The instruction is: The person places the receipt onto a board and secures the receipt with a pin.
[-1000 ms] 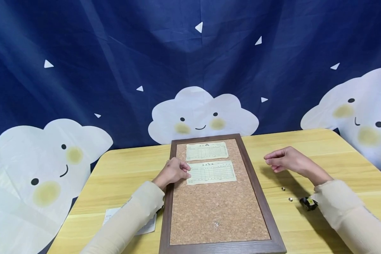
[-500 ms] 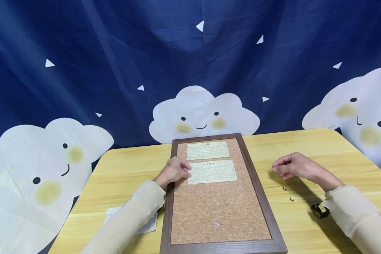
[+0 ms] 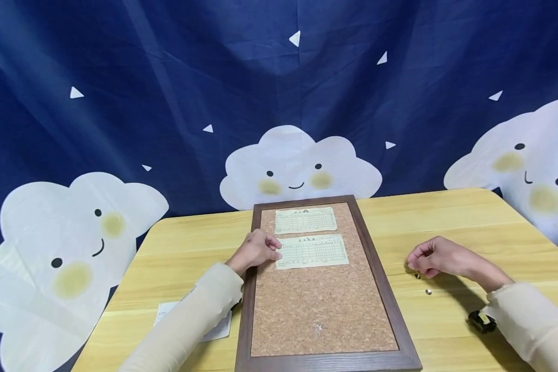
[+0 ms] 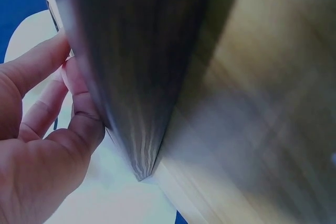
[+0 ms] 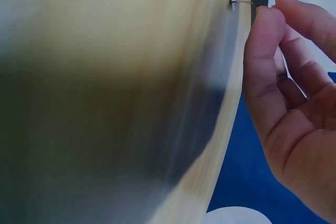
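A framed cork board (image 3: 323,315) lies on the table with two pale printed paper slips on its upper half. My left hand (image 3: 257,250) pinches the left edge of the lower paper slip (image 3: 313,252) between thumb and fingers. The upper paper slip (image 3: 305,220) lies just above it. My right hand (image 3: 439,257) is low over the table right of the board, thumb and forefinger drawn close together. Its fingertips are beside a thumbtack (image 5: 234,0) standing point up, a small gap between them. A second thumbtack (image 3: 428,292) lies nearer the front.
White papers (image 3: 218,330) lie on the table left of the board, partly under the left forearm. The board's dark wooden frame (image 3: 383,281) rises between the cork and the tacks. A blue curtain (image 3: 186,77) with cloud faces hangs behind the table.
My right hand has moved right and toward the front, sinking to the thumbtacks. My left hand has stayed on the edge of the lower paper slip.
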A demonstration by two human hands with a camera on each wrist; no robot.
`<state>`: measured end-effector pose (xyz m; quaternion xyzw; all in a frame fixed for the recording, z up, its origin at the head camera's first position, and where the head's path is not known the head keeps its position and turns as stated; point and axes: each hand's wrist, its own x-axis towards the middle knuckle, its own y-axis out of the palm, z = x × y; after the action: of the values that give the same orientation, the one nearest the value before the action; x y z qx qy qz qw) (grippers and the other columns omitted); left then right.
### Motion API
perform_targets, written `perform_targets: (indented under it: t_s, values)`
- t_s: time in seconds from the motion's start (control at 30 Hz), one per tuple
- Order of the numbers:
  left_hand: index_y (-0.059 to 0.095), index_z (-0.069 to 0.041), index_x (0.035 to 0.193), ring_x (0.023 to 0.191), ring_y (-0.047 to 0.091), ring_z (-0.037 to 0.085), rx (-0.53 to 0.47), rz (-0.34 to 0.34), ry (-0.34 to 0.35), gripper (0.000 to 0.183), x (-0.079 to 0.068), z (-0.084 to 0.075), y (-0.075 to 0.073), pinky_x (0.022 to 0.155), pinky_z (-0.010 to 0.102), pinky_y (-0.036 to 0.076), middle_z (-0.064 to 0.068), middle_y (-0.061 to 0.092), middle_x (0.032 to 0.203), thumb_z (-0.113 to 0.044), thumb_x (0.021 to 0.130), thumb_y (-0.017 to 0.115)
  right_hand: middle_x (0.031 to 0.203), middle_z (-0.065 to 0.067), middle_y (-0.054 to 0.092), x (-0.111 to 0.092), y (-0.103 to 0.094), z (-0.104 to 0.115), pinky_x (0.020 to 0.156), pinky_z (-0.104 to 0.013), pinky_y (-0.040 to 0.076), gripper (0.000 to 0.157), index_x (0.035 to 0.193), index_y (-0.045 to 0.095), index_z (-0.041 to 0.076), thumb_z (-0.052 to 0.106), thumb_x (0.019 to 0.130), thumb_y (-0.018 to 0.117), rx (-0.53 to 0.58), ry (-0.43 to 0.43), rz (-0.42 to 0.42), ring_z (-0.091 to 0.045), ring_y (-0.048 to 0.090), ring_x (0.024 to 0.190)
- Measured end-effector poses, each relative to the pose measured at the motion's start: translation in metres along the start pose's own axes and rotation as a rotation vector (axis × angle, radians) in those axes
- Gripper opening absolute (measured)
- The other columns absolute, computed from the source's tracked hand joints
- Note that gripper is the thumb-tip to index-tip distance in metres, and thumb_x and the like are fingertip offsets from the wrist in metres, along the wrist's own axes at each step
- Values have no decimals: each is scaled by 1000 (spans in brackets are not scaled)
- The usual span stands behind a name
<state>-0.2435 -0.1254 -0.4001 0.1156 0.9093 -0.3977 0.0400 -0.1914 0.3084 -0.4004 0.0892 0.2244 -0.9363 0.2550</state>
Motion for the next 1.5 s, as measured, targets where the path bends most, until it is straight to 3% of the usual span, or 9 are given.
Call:
perform_targets:
  t_s: [0.33, 0.73, 1.3, 1.5]
  values:
    - [76, -9, 88, 77, 56, 13, 1, -2, 14, 14, 0, 0, 0, 77, 30, 49, -1, 64, 78, -4, 77, 85, 87, -9, 69, -8, -4, -8, 60, -27, 53, 22, 103, 61, -19, -1, 91, 64, -32, -22, 33, -10, 58, 69]
    - [76, -8, 88, 77, 56, 14, -3, -4, 3, 15, -2, -1, 1, 74, 29, 49, -1, 64, 78, -4, 77, 85, 79, -5, 67, -10, -4, -12, 58, -27, 52, 21, 100, 65, -17, 0, 89, 70, -95, -3, 29, -9, 57, 64]
    - [78, -8, 86, 76, 57, 11, -18, 19, 18, 15, 1, 4, -2, 73, 25, 47, -2, 65, 76, -2, 75, 87, 73, -3, 62, -6, -1, -11, 54, -26, 51, 15, 95, 69, -14, 1, 91, 69, -98, -15, 50, -9, 53, 57]
    - [78, -8, 86, 76, 56, 12, -26, 19, 12, 15, 2, 4, -2, 72, 25, 47, -2, 65, 77, -2, 75, 86, 76, -2, 63, -4, -2, -8, 56, -24, 50, 14, 96, 67, -14, -1, 91, 64, -83, -59, 67, -7, 53, 61]
